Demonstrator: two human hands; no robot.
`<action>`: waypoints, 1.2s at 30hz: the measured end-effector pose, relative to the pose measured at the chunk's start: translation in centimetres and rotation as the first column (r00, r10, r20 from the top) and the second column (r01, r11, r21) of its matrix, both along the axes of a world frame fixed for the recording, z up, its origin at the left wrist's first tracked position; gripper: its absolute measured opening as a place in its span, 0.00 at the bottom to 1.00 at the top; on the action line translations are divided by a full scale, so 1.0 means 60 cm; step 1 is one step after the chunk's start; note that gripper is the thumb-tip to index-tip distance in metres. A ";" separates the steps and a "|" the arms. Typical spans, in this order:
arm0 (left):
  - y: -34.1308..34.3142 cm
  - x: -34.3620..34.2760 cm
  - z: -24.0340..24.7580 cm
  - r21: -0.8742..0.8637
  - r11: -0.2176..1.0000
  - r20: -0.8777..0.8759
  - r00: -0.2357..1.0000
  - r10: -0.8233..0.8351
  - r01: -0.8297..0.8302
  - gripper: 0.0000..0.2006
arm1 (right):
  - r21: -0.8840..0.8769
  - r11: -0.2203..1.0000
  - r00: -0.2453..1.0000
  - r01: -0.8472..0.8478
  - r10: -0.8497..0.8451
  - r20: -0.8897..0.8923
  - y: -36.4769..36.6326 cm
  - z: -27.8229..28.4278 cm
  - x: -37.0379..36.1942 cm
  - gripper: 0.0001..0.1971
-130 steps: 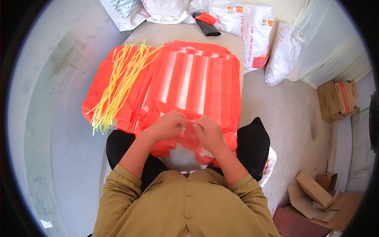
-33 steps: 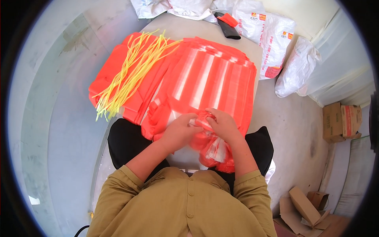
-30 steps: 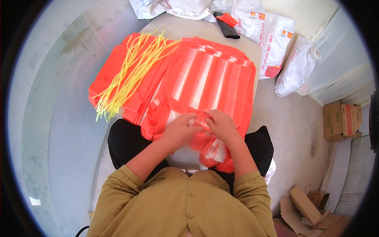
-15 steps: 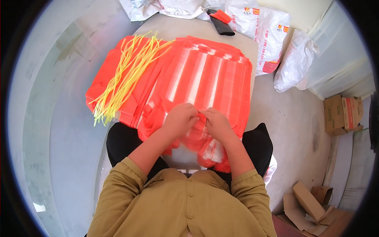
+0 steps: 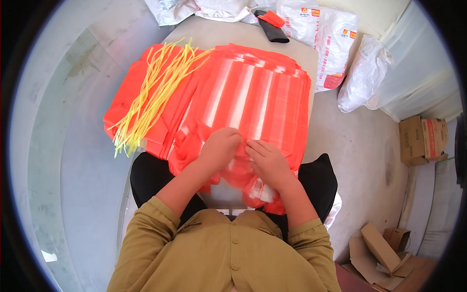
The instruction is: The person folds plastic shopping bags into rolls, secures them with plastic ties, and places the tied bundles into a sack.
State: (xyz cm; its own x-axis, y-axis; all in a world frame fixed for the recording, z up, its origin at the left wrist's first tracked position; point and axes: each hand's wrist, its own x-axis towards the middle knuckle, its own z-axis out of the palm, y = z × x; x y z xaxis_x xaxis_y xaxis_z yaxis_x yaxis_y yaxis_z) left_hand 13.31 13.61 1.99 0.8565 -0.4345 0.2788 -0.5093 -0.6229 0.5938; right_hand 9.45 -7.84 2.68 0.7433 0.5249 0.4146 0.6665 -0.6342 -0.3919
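A thick stack of thin red plastic sheets [image 5: 284,104] with pale stripes lies in front of me, its near edge crumpled. My left hand [image 5: 221,150] rests at the middle of that near edge, its fingers bent and pinching the top sheet; the tips are partly hidden. Close beside it, my right hand [image 5: 267,163] lies on the sheet with fingers stretched toward the left hand. A bunched piece of red and whitish plastic [image 5: 260,191] hangs below the right hand. Loose yellow ties [image 5: 155,95] lie across the folded red plastic [image 5: 131,82] on the left.
A pale work surface [image 5: 214,33] shows behind the stack, with a black roll [image 5: 273,32] on it. White woven sacks [image 5: 336,48] stand beyond. At right are a cardboard box [image 5: 413,141] and flattened cardboard [image 5: 365,263]. My black-clad knees [image 5: 318,182] flank the stack.
My right hand has loosened its pinch; its fingers now stretch out over the sheet, slightly apart from the left hand. The left hand has barely moved.
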 end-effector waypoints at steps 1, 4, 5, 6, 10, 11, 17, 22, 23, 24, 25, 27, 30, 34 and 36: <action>0.008 -0.001 -0.006 0.019 0.997 0.114 0.991 -0.076 0.074 0.10 | -0.022 1.000 1.000 -0.003 0.002 -0.015 0.000 0.003 0.001 0.20; 0.023 -0.007 0.004 0.102 0.988 0.094 0.987 -0.128 0.118 0.17 | -0.064 0.998 1.000 0.000 -0.002 -0.030 -0.002 0.006 0.005 0.20; 0.025 -0.010 0.013 0.101 0.988 0.097 0.987 -0.130 0.120 0.17 | -0.085 0.996 1.000 0.003 -0.006 -0.031 -0.004 0.007 0.006 0.20; 0.028 -0.015 0.025 0.113 0.985 0.127 0.981 -0.146 0.132 0.18 | -0.084 0.996 1.000 0.001 -0.003 -0.028 -0.004 0.012 0.008 0.20; 0.038 -0.013 0.033 0.139 0.978 0.140 0.974 -0.176 0.156 0.20 | -0.086 0.996 0.959 -0.004 -0.021 -0.282 -0.009 0.037 0.024 0.20; 0.040 -0.010 0.035 0.138 0.978 0.144 0.974 -0.174 0.154 0.20 | -0.082 0.997 0.919 0.006 -0.038 -0.392 -0.011 0.040 0.028 0.19; 0.068 0.010 0.063 0.190 0.968 0.075 0.981 -0.178 0.161 0.17 | -0.040 0.998 0.719 0.055 -0.067 -0.691 -0.035 0.052 0.060 0.18; 0.093 0.016 0.112 0.216 0.976 -0.338 0.936 0.098 -0.024 0.11 | 0.012 0.992 0.422 0.125 -0.042 -0.905 -0.053 0.100 0.106 0.17; 0.096 0.022 0.107 0.218 0.976 -0.337 0.937 0.097 -0.023 0.11 | -0.019 0.993 0.378 0.117 -0.062 -0.924 -0.059 0.103 0.116 0.18; 0.099 0.030 0.103 0.127 0.989 -0.359 0.926 0.117 -0.076 0.11 | -0.017 0.993 0.384 0.119 -0.062 -0.921 -0.072 0.084 0.130 0.18; 0.098 0.039 0.097 0.033 0.992 -0.383 0.915 0.127 -0.124 0.11 | 0.035 0.985 0.408 0.169 -0.038 -0.912 -0.091 0.043 0.147 0.19; 0.106 0.048 0.088 0.055 0.984 -0.359 0.916 0.180 -0.172 0.11 | 0.099 0.975 0.438 0.199 0.002 -0.899 -0.087 0.029 0.169 0.19; 0.112 0.069 0.068 0.137 0.962 -0.384 0.883 0.272 -0.236 0.14 | -0.025 0.965 0.409 0.259 -0.133 -0.903 -0.081 0.033 0.190 0.20; 0.099 0.083 0.058 0.243 0.932 -0.414 0.841 0.349 -0.268 0.17 | 0.003 0.978 0.481 0.207 -0.099 -0.871 -0.088 0.010 0.210 0.19; 0.099 0.086 0.048 0.249 0.928 -0.401 0.843 0.359 -0.276 0.16 | -0.056 0.987 0.528 0.153 -0.130 -0.839 -0.090 0.016 0.209 0.19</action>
State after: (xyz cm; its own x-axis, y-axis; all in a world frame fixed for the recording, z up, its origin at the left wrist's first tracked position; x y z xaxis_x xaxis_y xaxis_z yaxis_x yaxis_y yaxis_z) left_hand 18.45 19.53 4.86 0.9707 -0.1239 -0.2058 0.0168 -0.8197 0.5725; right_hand 22.01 -13.23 3.62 0.8191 0.3805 -0.4293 -0.0726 -0.6736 -0.7355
